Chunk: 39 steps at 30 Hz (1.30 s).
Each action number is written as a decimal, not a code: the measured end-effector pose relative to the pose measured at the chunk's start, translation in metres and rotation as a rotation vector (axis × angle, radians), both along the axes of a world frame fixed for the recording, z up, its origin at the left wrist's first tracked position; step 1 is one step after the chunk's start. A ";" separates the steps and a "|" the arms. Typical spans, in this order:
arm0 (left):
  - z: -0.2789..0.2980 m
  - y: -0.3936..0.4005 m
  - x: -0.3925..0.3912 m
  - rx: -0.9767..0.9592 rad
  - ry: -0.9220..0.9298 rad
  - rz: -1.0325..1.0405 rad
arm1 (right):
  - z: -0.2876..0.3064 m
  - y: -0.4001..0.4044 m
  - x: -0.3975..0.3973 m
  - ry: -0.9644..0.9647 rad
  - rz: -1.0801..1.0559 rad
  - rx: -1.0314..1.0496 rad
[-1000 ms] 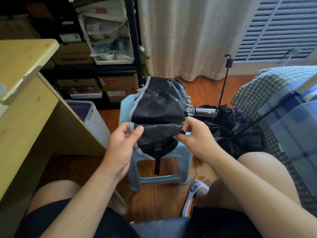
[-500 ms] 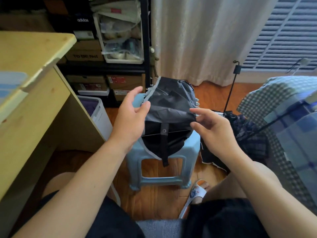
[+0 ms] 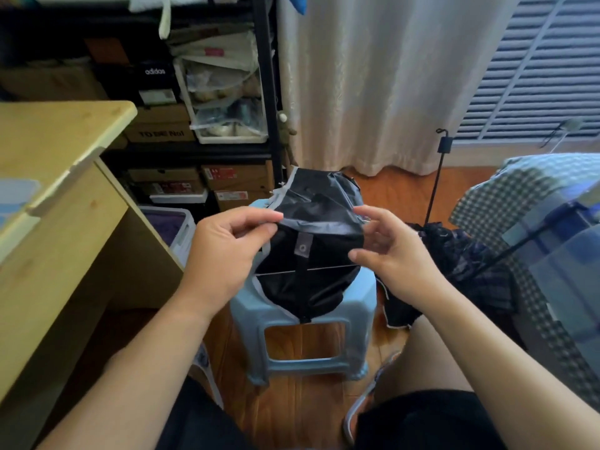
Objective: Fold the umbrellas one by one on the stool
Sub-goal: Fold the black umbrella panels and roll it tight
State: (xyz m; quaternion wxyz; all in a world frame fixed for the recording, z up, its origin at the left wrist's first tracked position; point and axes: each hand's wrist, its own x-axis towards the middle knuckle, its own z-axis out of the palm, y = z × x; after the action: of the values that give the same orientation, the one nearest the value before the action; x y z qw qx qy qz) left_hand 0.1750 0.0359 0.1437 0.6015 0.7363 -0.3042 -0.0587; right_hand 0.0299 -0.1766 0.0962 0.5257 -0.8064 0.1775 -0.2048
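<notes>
The black umbrella (image 3: 311,254) with the grey trim is sitting bunched up on top of the light blue plastic stool (image 3: 305,323), canopy collapsed, and its closing strap (image 3: 303,254) with the snap on it hangs down the front face toward the stool's edge. The left hand (image 3: 224,258) is pinching a grey-edged fold of the canopy between thumb and fingertips at the upper left of the bundle. The right hand (image 3: 386,254) is at the other side, fingers curved with thumb and forefinger apart; it looks like it's touching or about to nip the fabric edge, but whether it actually has hold of anything can't be told from here. So the step in hand seems to be sorting the pleats out before wrapping. What could go sideways: the fabric looks slick and thin, so the pinched fold could slip free and the pleats flop back into a mess. Also the bundle hangs over the stool's front edge a bit, so a tug to one side might drag the whole thing off onto the wood floor (image 3: 389,190). The loose strap could get buried under a fold too. Just right of the stool there's a second dark umbrella (image 3: 461,264) lying unfolded on the floor with its shaft sticking up, next to a checked bedspread (image 3: 519,190). A wooden desk (image 3: 58,190) sits on the left.
</notes>
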 end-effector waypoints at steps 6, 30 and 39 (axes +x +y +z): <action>-0.002 0.030 -0.040 0.039 -0.007 -0.038 | -0.030 0.029 -0.027 -0.076 -0.128 -0.161; 0.008 0.053 -0.063 0.005 -0.041 -0.048 | -0.021 0.065 -0.030 -0.345 -0.258 -0.502; 0.007 -0.023 0.052 0.110 0.002 -0.062 | 0.009 0.008 0.034 0.001 -0.144 -0.284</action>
State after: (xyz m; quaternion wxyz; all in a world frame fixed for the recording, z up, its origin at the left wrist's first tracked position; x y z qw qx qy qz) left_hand 0.2265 0.0125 0.1505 0.5582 0.7586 -0.3226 -0.0944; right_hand 0.0634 -0.1686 0.1051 0.3903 -0.8578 0.2044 -0.2646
